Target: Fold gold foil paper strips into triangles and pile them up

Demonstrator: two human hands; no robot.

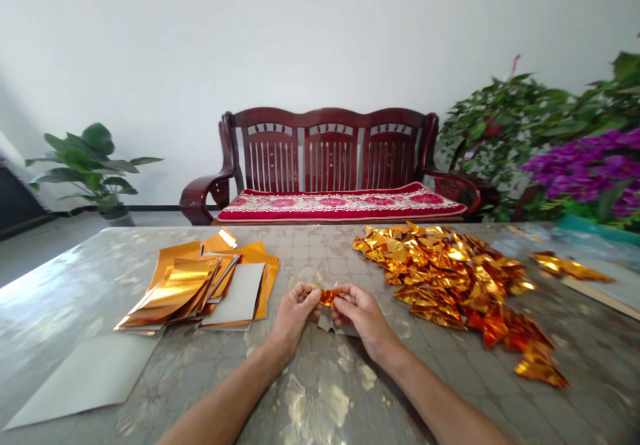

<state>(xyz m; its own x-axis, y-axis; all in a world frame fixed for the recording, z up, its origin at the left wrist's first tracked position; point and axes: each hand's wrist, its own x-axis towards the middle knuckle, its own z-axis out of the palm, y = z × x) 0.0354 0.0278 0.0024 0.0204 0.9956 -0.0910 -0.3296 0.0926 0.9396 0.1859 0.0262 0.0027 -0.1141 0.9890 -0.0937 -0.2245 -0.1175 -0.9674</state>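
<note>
Between my two hands, above the middle of the table, is a small piece of gold foil paper (328, 297), partly folded, with a greyish underside showing below. My left hand (299, 315) pinches its left end between thumb and fingers. On the other end, my right hand (361, 315) grips with thumb and forefinger. The fingers hide much of the paper's shape. To the left lie loose stacks of flat gold foil sheets (177, 288), some with the pale side up (240, 291). A heap of folded gold foil pieces (440, 265) spreads out on the right.
The patterned grey table (200, 391) carries a pale sheet (90, 378) at front left. Clear plastic (525, 241) and a board (605, 291) with a foil piece lie at far right. Beyond stands a dark red wooden bench (330, 148), with plants (95, 165) and purple flowers (590, 168) at the sides.
</note>
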